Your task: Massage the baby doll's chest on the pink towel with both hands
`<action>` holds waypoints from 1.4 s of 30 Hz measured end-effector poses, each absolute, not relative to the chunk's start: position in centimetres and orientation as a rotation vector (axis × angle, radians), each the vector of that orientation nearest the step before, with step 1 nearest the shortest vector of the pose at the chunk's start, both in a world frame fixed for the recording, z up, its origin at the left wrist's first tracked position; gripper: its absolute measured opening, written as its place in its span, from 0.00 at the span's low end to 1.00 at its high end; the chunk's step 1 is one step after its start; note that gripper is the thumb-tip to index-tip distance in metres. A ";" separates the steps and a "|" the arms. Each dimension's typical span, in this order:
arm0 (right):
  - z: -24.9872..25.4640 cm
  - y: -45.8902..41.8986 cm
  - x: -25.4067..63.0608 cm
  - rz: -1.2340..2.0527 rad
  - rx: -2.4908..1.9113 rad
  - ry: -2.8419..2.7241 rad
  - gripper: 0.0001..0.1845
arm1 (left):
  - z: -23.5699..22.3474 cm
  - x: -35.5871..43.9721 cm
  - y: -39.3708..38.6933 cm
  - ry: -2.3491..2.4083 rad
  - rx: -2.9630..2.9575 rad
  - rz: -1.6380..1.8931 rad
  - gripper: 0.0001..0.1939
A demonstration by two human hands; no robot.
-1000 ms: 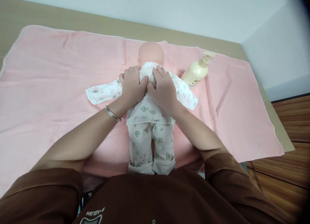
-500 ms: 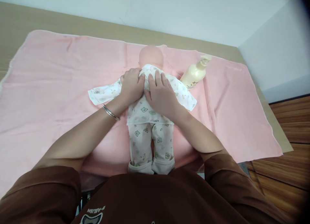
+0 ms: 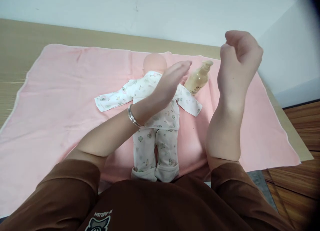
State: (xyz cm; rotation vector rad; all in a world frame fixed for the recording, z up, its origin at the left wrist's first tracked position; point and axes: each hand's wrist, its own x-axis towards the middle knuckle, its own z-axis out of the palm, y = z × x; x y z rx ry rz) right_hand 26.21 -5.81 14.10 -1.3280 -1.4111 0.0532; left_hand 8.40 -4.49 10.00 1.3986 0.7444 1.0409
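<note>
A baby doll (image 3: 155, 62) lies face down, arms spread, in a white printed top (image 3: 160, 121) and matching trousers (image 3: 145, 151). Over its upper back I hold my left hand (image 3: 171, 81), fingers straight and side by side, nothing in it. This hand covers part of the top; whether it touches cannot be told. My right hand (image 3: 240, 54) is raised off to the right, away from the doll. Its fingers bend into a cupped shape with a hollow beside the thumb, and no object shows in it. A cream pump bottle (image 3: 198, 79) leans beside the doll's right-side sleeve.
Beneath the doll is a pink blanket (image 3: 70, 81) spread over a wooden table (image 3: 22, 36). A pale wall (image 3: 100, 14) rises behind the table. At the right, a wood-grain surface (image 3: 302, 131) shows past the table edge.
Both hands were flat on the doll's upper back. My right hand has lifted up and to the right and cupped; my left has shifted right and turned on edge. The doll stays put.
</note>
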 end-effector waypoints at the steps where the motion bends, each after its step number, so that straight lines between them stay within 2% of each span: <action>1: 13.8 -5.2 26.8 0.036 -1.347 -1.390 0.21 | 10.7 9.4 -4.2 0.709 1.277 0.968 0.25; 4: 12.9 -3.6 27.6 0.042 -1.430 -1.397 0.19 | 12.4 11.5 -3.3 0.650 1.016 0.868 0.36; 8: 11.8 -2.6 27.2 0.140 -1.514 -1.459 0.15 | 13.9 12.2 -3.1 0.457 0.868 0.822 0.43; 10: 11.3 -2.3 26.9 0.202 -1.536 -1.486 0.15 | 14.1 12.1 -3.2 0.427 0.843 0.802 0.42; 14: 10.5 -1.8 26.4 0.210 -1.608 -1.578 0.22 | 13.8 11.8 -2.6 0.380 0.701 0.817 0.40; 21: 9.3 -1.6 24.6 -0.152 -1.798 -1.671 0.22 | 12.2 10.7 -1.7 0.335 0.517 0.839 0.34; 26: 9.3 -1.8 23.7 -0.283 -1.825 -1.661 0.26 | 13.3 6.9 -3.4 0.480 0.540 0.908 0.34; 31: 10.6 -1.2 22.8 -0.175 -2.131 -1.540 0.32 | 15.3 1.4 -4.4 0.440 0.650 1.043 0.35; 37: 10.7 -1.3 20.6 -0.145 -2.274 -1.646 0.28 | 16.7 -2.8 -5.5 0.598 0.747 1.088 0.34; 39: 10.4 -1.8 20.3 -0.141 -2.236 -1.718 0.24 | 16.9 -3.0 -5.5 0.716 0.682 1.053 0.37; 42: 10.6 -2.6 20.5 -0.092 -2.193 -1.736 0.23 | 16.8 -2.7 -4.6 0.892 0.563 0.982 0.41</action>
